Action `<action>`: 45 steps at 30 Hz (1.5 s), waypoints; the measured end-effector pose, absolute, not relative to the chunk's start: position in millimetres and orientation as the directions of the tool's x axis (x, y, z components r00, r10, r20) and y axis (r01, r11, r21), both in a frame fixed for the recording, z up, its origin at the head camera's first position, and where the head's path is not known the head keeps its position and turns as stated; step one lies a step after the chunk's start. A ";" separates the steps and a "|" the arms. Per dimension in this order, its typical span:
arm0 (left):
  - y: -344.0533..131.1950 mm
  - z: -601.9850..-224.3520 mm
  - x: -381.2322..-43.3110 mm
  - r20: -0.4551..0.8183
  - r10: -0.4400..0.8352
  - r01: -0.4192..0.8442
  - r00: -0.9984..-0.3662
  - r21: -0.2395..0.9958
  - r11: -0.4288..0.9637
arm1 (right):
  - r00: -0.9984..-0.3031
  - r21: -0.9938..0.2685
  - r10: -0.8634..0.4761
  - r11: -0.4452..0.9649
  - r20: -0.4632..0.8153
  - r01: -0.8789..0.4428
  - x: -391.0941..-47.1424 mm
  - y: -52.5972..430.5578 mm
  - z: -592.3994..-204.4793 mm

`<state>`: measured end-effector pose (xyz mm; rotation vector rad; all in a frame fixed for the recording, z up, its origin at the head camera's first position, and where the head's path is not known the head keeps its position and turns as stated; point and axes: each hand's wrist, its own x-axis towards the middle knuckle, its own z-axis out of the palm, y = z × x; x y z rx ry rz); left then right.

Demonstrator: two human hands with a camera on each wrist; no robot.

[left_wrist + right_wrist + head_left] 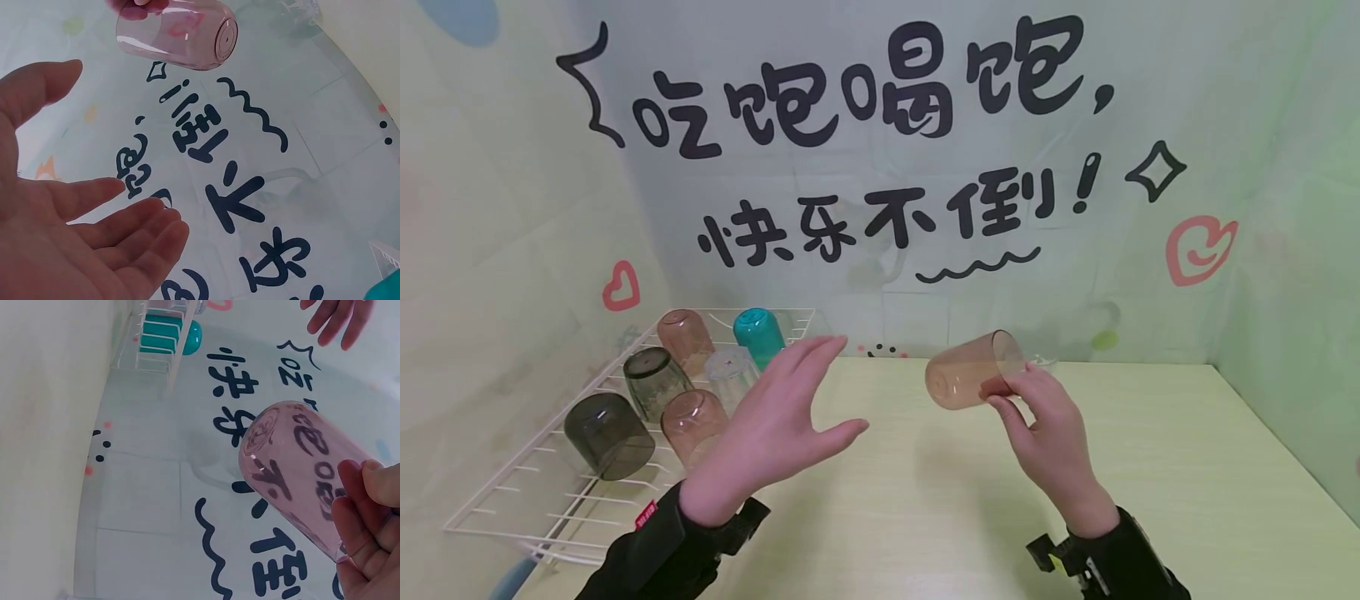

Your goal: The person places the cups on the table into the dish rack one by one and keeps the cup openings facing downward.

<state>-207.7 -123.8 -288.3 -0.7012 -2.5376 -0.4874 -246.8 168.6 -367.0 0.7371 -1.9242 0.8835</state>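
Note:
My right hand [1047, 429] pinches a clear pink cup [962, 373] near its rim, above the table. The cup lies tilted on its side, its base pointing left and its mouth to the right. In the right wrist view the thumb and fingers grip the cup [300, 469] at the rim end. My left hand [767, 425] is held up with fingers spread and thumb apart, nothing in it. It overlaps part of the rack of cups in the head view. From the left wrist, the left palm [75, 250] faces the pink cup [187, 34] across a gap.
A white wire rack [550, 492] stands at the left, bearing several upside-down cups: two dark grey, two pink, a clear one [730, 375] and a teal one [758, 335]. The pale table [910, 517] runs back to a printed curtain [865, 292].

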 end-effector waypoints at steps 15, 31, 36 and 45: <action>-112.6 -284.4 -206.5 0.589 0.396 0.631 -0.705 0.265 0.729 | -0.407 -0.328 -0.070 0.474 0.911 -0.817 -229.8 157.0 -346.3; -96.4 -295.6 -210.7 0.578 0.399 0.678 -0.712 0.419 0.603 | -0.443 -0.402 -0.022 0.384 0.896 -0.831 -196.0 137.1 -316.8; -90.3 -300.5 -214.3 0.609 0.366 0.694 -0.703 0.475 0.542 | -0.460 -0.425 -0.016 0.355 0.888 -0.833 -192.8 133.9 -316.8; -82.1 -309.2 -216.5 0.625 0.332 0.701 -0.707 0.555 0.447 | -0.450 -0.431 0.004 0.294 0.893 -0.853 -189.1 128.1 -320.8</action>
